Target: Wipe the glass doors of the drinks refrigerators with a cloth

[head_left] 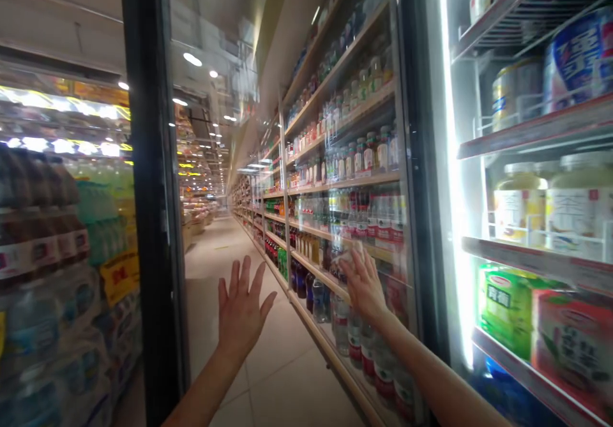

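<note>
Glass is standing in front of both hands: a tall door (297,207), edged by a dark frame (153,191), its top and bottom running out of view. The left hand (242,309) is holding its fingers wide, its back showing; the right hand (364,283) is also keeping its fingers apart, their tips blurring into a pale reflection. Neither is visibly gripping anything. Both palms are facing away, so whether they are touching the pane I cannot tell. The forearms are leaving the view below.

Past the right hand, shelves (345,185) are showing through the pane, carrying bottles (368,152) whose labels are smearing; the right forearm is covering some low ones. Between the hands, the floor (282,382) is stretching away.

Right of the right hand, a lit cooler (536,128) is holding pale bottles (582,216), a green box (502,309) and, cut off by the edge, a red box (575,344) and a blue pack (582,53).

Left of the left hand, stacked drinks (38,312) are blurring together, and a yellow sign (119,278) is hanging beside them, its print unreadable.
</note>
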The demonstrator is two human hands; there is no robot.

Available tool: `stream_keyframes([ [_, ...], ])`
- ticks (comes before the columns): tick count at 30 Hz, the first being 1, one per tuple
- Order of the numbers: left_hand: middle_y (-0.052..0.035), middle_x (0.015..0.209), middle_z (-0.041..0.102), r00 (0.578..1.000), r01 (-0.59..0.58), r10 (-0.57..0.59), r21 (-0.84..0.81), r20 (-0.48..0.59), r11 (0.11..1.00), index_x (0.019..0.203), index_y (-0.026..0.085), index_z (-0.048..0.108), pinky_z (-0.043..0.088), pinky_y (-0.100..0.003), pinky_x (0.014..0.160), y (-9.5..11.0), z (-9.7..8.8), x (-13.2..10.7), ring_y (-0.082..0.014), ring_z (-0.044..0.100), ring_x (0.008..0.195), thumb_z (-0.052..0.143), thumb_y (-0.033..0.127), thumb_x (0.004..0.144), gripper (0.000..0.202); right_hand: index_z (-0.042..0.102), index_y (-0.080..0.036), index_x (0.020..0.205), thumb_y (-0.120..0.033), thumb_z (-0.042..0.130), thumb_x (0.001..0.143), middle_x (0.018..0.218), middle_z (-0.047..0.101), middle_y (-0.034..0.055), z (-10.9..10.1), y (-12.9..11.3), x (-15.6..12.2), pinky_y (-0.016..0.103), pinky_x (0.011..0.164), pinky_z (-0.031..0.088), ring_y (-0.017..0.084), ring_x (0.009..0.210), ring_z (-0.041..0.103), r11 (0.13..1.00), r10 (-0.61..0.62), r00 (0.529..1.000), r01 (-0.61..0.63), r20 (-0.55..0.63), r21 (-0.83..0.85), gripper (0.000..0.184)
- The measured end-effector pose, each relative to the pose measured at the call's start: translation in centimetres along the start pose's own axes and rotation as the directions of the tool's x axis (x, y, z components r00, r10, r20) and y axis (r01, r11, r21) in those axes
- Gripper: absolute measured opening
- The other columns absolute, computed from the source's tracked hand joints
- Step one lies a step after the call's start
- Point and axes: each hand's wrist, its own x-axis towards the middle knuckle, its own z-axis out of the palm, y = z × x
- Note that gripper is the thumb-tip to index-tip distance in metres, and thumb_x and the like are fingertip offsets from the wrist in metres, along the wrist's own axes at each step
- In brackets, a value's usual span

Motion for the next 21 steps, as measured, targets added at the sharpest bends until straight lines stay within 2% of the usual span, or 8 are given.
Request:
stream_keyframes([
  [3,-0.0177,0.142,0.033,1.000,-0.022,0.022,0.019,-0.007,1.000,0.131,0.015,0.043,0.022,-0.055,0.105,-0.1,0.0,-0.1,-0.0315,0.018,0.136,0.038,0.039,0.088,0.049,0.036,-0.031,0.135,-0.008,0.039,0.081,0.150,0.018,0.0021,-0.8,2.5,-0.3,0.054,0.105,0.027,0.026,0.137,0.013,0.992,0.116,0.991,-0.119,-0.061,-0.045,0.059],
  [7,-0.0186,0.142,0.033,1.000,-0.016,0.016,0.035,-0.010,0.999,0.128,0.014,0.046,0.023,-0.056,0.104,0.0,0.1,0.0,-0.0315,0.018,0.136,0.037,0.039,0.088,0.048,0.020,-0.022,0.142,-0.013,0.035,0.084,0.152,0.002,0.0093,-1.1,4.4,1.0,0.060,0.104,0.023,0.031,0.138,0.006,0.900,0.403,0.864,-0.434,-0.303,-0.040,0.061],
  [11,-0.0198,0.141,0.034,1.000,-0.016,0.016,0.032,-0.014,0.999,0.128,0.013,0.046,0.024,-0.056,0.103,0.1,0.2,-0.1,-0.0319,0.017,0.136,0.036,0.039,0.089,0.048,0.027,-0.028,0.139,-0.012,0.039,0.083,0.152,0.008,0.0051,-0.6,1.7,0.8,0.056,0.105,0.027,0.029,0.138,0.008,0.990,0.126,0.988,-0.130,-0.083,-0.045,0.060],
  [13,-0.0199,0.141,0.035,1.000,-0.017,0.017,0.027,-0.011,0.999,0.128,0.013,0.046,0.024,-0.056,0.103,0.0,0.2,-0.2,-0.0323,0.017,0.136,0.038,0.039,0.088,0.048,0.032,-0.032,0.136,-0.011,0.040,0.083,0.150,0.016,0.0023,-0.7,1.4,0.5,0.053,0.105,0.030,0.026,0.138,0.011,1.000,0.000,1.000,0.001,0.012,-0.029,0.058],
  [16,-0.0196,0.141,0.035,1.000,-0.022,0.023,0.027,-0.007,0.999,0.127,0.013,0.047,0.023,-0.056,0.104,-0.3,0.1,0.2,-0.0322,0.018,0.136,0.039,0.040,0.087,0.048,0.029,-0.030,0.138,-0.012,0.037,0.084,0.150,0.017,0.0046,-1.0,3.2,1.8,0.055,0.104,0.029,0.026,0.137,0.013,0.983,0.168,0.980,-0.175,-0.109,-0.061,0.058],
  [18,-0.0186,0.141,0.034,1.000,-0.024,0.024,0.029,-0.005,0.999,0.127,0.014,0.047,0.021,-0.056,0.105,-0.4,-0.1,1.1,-0.0316,0.017,0.136,0.040,0.040,0.087,0.048,0.024,-0.025,0.140,-0.014,0.035,0.085,0.150,0.012,0.0096,-0.9,4.2,3.7,0.058,0.104,0.026,0.029,0.138,0.010,0.930,0.339,0.903,-0.365,-0.265,-0.052,0.058],
  [19,-0.0181,0.142,0.033,1.000,-0.021,0.021,0.030,-0.004,0.999,0.128,0.014,0.046,0.021,-0.056,0.105,-0.4,-0.2,1.8,-0.0314,0.017,0.136,0.040,0.040,0.087,0.048,0.022,-0.023,0.141,-0.015,0.035,0.086,0.151,0.010,0.0113,-0.8,4.2,4.7,0.059,0.104,0.025,0.030,0.138,0.009,0.914,0.372,0.876,-0.404,-0.307,-0.043,0.057],
  [21,-0.0175,0.143,0.031,1.000,-0.007,0.007,0.029,-0.001,1.000,0.129,0.015,0.045,0.021,-0.055,0.105,-0.4,-0.5,3.3,-0.0312,0.017,0.136,0.041,0.040,0.087,0.049,0.024,-0.022,0.141,-0.016,0.035,0.086,0.151,0.009,0.0114,-0.5,3.2,6.2,0.058,0.104,0.025,0.030,0.138,0.005,0.939,0.314,0.904,-0.342,-0.289,-0.049,0.056],
])
